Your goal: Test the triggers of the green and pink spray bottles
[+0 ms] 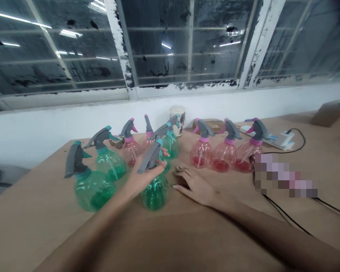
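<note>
On the table (187, 234), neighbouring bottles (170, 145) just beyond the fingers risked being toppled if the green bottle (155, 192) clasped by the left hand (141, 179) was swung, the right hand (197, 185) being spread loosely.

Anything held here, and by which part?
Left hand: the front middle green spray bottle, around the neck beneath its grey head. Right hand: nothing.

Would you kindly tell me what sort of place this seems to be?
Probably a workshop or factory workroom: green translucent plastic spray bottles and pink translucent plastic spray bottles stand on a plain brown table, beside dark glass windows with peeling white frames.
</note>
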`<state>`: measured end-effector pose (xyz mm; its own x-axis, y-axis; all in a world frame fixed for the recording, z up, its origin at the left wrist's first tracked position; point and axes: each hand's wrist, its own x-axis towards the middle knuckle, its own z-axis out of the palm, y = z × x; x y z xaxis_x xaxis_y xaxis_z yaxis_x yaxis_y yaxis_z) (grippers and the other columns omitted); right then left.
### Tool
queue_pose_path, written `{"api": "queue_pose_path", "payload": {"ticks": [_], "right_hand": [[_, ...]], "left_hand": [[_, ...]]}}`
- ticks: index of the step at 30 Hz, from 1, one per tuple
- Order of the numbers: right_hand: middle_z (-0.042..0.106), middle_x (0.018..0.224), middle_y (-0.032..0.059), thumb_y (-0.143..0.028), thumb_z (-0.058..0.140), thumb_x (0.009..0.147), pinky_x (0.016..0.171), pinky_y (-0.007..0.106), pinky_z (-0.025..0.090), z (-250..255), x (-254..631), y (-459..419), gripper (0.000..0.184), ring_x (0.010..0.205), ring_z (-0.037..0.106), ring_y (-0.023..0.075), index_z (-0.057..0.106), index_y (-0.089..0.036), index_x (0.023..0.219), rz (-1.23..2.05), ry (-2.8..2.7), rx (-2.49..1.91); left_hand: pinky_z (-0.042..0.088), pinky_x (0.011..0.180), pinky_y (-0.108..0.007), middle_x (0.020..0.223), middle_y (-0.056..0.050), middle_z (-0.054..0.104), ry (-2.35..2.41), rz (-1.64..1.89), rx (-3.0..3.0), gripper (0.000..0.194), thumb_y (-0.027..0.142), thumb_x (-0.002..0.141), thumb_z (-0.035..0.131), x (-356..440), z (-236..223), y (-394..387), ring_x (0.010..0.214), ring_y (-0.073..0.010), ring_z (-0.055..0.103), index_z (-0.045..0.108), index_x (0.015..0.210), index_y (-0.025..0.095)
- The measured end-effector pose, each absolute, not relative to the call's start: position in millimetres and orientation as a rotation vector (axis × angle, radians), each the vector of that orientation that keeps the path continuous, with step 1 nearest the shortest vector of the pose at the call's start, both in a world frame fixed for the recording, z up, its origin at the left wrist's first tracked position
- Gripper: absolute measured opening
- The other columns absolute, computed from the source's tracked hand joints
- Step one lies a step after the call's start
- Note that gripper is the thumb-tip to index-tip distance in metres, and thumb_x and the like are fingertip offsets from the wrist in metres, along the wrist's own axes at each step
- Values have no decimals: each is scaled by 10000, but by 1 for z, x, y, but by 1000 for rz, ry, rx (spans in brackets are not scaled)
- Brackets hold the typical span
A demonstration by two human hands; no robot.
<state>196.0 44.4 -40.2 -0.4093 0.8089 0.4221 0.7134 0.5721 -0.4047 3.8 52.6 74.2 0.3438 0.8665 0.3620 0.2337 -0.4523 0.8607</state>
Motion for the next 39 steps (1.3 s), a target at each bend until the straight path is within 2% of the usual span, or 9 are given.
{"api": "queue_pose_path", "payload": {"ticks": [4, 10, 14, 17, 20, 23, 28, 32, 39], "right_hand": [[532, 1260, 155, -447, 474, 878, 1055, 432, 350, -41, 196, 44, 444, 1237, 438, 241, 518, -117, 1172, 207, -2240, -1210], [541, 1252, 157, -446, 476, 876, 1046, 448, 359, -41, 196, 44, 437, 1232, 444, 248, 525, -124, 1167, 191, -2228, -1208], [546, 1243, 154, -443, 488, 871, 1043, 448, 361, -41, 196, 44, 423, 1233, 445, 246, 533, -134, 1157, 189, -2223, -1187], [543, 1247, 154, -443, 481, 874, 1047, 449, 357, -40, 196, 44, 430, 1242, 436, 249, 528, -131, 1167, 186, -2225, -1193], [545, 1244, 158, -439, 480, 875, 1050, 449, 353, -40, 196, 44, 431, 1244, 432, 250, 527, -127, 1169, 188, -2228, -1191], [544, 1243, 158, -443, 484, 872, 1047, 443, 355, -41, 196, 44, 442, 1240, 436, 247, 519, -130, 1182, 195, -2223, -1189], [546, 1240, 155, -443, 484, 871, 1042, 444, 357, -41, 196, 43, 430, 1231, 444, 244, 524, -141, 1175, 224, -2210, -1193], [534, 1257, 156, -418, 493, 869, 1042, 446, 353, -40, 196, 43, 443, 1233, 441, 244, 496, -139, 1213, 238, -2213, -1192], [530, 1261, 162, -425, 487, 870, 1037, 450, 362, -40, 196, 43, 461, 1227, 447, 255, 486, -130, 1224, 239, -2209, -1191]], "left_hand": [[495, 733, -290, 1022, -17, 637, 988, 1074, 1953, 215, 221, 773, 577, 7, 72, 46, 791, -159, 619, 566, 986, 245], [483, 804, -317, 1081, -43, 613, 917, 1089, 1956, 237, 222, 796, 563, 6, 70, 48, 892, -178, 604, 552, 1032, 244], [473, 743, -294, 875, -16, 624, 949, 1107, 2028, 103, 276, 812, 556, 4, 70, 46, 781, -165, 598, 577, 896, 221], [432, 571, -252, 664, 22, 548, 1065, 1123, 2092, 126, 340, 809, 558, 2, 69, 45, 584, -135, 530, 586, 807, 217], [401, 519, -248, 599, 36, 500, 1093, 1120, 2119, 153, 363, 800, 557, 2, 70, 45, 524, -127, 483, 575, 754, 218], [440, 584, -261, 670, 22, 552, 1050, 1086, 2116, 124, 346, 808, 556, 4, 72, 45, 605, -143, 541, 571, 785, 226], [465, 860, -341, 1009, -35, 635, 931, 1111, 2023, 137, 285, 813, 561, 10, 73, 42, 959, -201, 600, 578, 943, 244], [506, 769, -349, 1040, -52, 635, 1027, 1134, 2005, 272, 269, 779, 597, 14, 70, 37, 960, -232, 606, 568, 1048, 247], [520, 751, -315, 1076, -41, 585, 969, 1121, 1970, 232, 243, 795, 575, 16, 67, 38, 904, -183, 608, 533, 1023, 242]]}}
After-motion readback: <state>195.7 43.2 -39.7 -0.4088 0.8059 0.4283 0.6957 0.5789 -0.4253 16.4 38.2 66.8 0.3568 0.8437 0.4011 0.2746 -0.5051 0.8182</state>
